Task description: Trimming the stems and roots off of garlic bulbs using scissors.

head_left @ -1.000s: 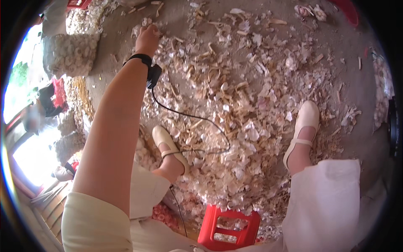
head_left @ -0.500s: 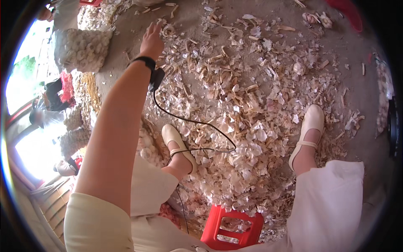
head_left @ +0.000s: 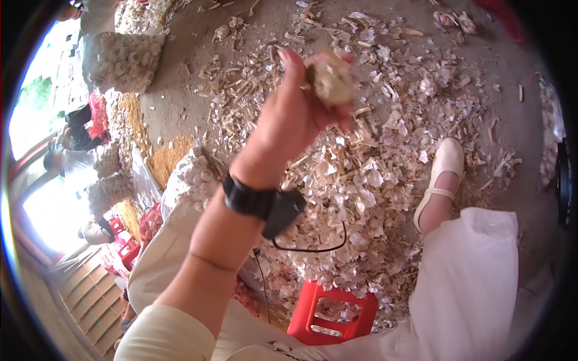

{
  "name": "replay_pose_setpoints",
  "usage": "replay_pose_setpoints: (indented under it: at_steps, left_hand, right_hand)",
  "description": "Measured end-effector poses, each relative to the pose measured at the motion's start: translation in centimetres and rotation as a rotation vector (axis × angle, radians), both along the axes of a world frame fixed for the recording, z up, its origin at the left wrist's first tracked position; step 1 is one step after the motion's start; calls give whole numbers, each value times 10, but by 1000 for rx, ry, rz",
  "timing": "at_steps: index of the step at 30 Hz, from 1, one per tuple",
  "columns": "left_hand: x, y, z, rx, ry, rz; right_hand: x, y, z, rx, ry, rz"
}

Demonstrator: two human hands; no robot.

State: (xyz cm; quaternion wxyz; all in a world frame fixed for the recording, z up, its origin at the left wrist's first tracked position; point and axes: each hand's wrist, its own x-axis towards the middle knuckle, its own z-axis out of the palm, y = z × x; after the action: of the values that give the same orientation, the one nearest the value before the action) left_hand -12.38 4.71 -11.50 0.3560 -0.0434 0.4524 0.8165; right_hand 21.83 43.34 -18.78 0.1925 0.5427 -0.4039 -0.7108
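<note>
My left hand (head_left: 295,111) is raised over the litter of peelings, its fingers curled round a pale, rounded garlic bulb (head_left: 332,84) that is smeared by motion. The thumb stands up apart from it. A black wrist strap carries a dark box (head_left: 285,212) with a black cable. Below lies a broad heap of dry garlic skins and stalk bits (head_left: 355,192). Two loose garlic bulbs (head_left: 223,32) rest on the floor beyond the hand. My right hand is not in view.
A red plastic stool (head_left: 307,310) stands at the heap's near edge. A clear bag of garlic (head_left: 123,63) is at the far left, and another pile of bulbs (head_left: 195,177) sits by my left leg. More bulbs (head_left: 465,23) lie far right, near my right shoe (head_left: 450,165).
My left hand has come up from the floor at the far left, moving right and nearer, and now has a garlic bulb in it. My left leg has shifted left.
</note>
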Motion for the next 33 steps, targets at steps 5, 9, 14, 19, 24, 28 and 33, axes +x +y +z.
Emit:
replay_pose_setpoints:
  at_steps: [5, 9, 14, 19, 24, 28, 33]
  left_hand:
    - [62, 33, 27, 79, 1, 60]
    - [76, 43, 28, -239, 157, 34]
    - [71, 52, -31, -573, 142, 150]
    - [2, 11, -111, -597, 464, -20]
    - [76, 245, -53, -103, 920, -741]
    - [128, 304, 14, -12, 424, -1000]
    - [83, 252, -5, 166, 127, -561]
  right_hand:
    - [-17, -2, 34, -137, -27, -65]
    - [-31, -11, 53, -263, -47, -139]
    - [-29, 2, 99, -299, -73, -324]
    - [9, 20, 201, -102, -107, -637]
    - [-13, 10, 229, -87, -80, -811]
    - [-60, -13, 211, -215, -57, -873]
    - [-140, -58, 173, -446, -19, -890]
